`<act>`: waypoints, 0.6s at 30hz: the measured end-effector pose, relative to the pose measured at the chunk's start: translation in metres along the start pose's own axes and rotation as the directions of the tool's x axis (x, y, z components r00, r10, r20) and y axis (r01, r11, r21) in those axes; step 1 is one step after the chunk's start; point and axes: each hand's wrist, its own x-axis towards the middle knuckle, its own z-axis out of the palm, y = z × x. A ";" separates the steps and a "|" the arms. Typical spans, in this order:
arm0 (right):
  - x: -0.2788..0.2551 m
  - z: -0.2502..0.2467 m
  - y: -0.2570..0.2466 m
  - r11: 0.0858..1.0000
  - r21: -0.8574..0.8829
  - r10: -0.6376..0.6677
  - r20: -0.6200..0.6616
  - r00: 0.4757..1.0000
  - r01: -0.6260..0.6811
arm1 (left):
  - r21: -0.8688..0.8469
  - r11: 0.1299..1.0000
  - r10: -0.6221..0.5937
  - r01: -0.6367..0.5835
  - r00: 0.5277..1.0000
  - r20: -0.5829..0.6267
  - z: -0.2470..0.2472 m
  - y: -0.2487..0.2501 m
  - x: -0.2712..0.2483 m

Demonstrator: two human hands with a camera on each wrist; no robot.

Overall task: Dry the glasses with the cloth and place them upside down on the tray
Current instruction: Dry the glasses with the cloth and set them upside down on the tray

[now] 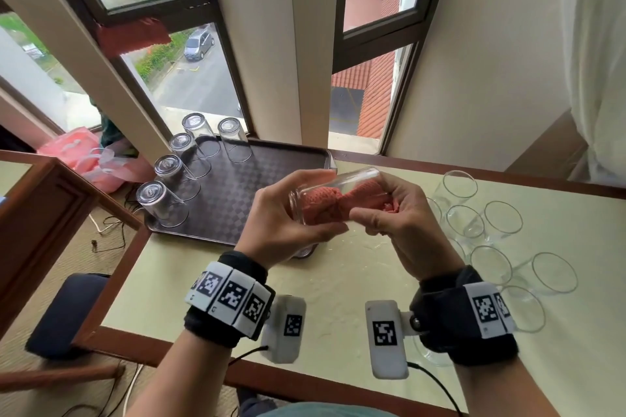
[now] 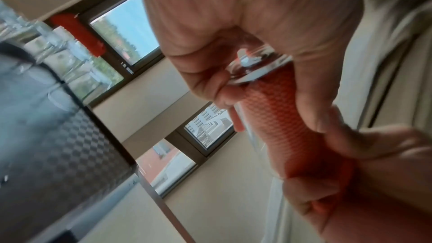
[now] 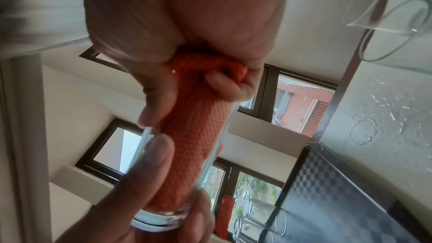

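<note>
- Nearest the camera, both wrists carry black bands with white coded tags, each with a small white camera box hanging from it.
- The left hand curls round the base end of a clear drinking glass, thumb on the near side and fingers wrapped over the far side; the glass is held on its side above the table's near edge of the tray, its thick base towards the left.
- The right hand clenches a bunched end of the salmon-red waffle cloth at the mouth of the glass; the rest of the cloth is stuffed inside and fills the glass right down to its base, as the right wrist view shows.
- In the left wrist view the far hand is blurred, so how its fingers lie on the cloth is hard to make out there.
- To the right on the pale tabletop stands a cluster of upright glasses, mouths up, with water drops on the surface near them.
- To the left lies a dark checked tray; five glasses stand upside down along its left and far edges.
- Beyond the tray, a pink plastic bag lies by the window, and a red cloth hangs on the window frame.
</note>
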 end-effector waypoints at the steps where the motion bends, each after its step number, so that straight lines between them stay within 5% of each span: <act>1: 0.000 0.000 0.000 1.000 -0.005 0.001 -0.010 1.000 -0.001 | 0.034 0.999 0.019 -0.019 1.000 0.005 0.000 -0.003 0.000; 7: -0.001 0.004 0.005 0.997 -0.014 -0.072 -0.145 0.987 0.071 | -0.213 0.964 -0.143 0.157 0.987 0.079 0.000 -0.002 0.002; 10: -0.001 0.008 0.006 0.988 -0.128 -0.100 -0.108 0.989 0.086 | -0.274 0.942 -0.186 0.191 0.982 0.043 -0.002 0.001 0.002; 15: 0.002 0.007 0.004 0.999 -0.017 0.029 -0.064 0.998 -0.030 | -0.052 0.998 -0.048 0.047 0.998 -0.027 -0.001 0.000 -0.003; 18: 0.001 0.007 0.007 0.999 0.037 0.020 -0.116 0.993 -0.015 | -0.048 0.996 -0.073 0.071 0.997 -0.036 0.001 -0.005 -0.008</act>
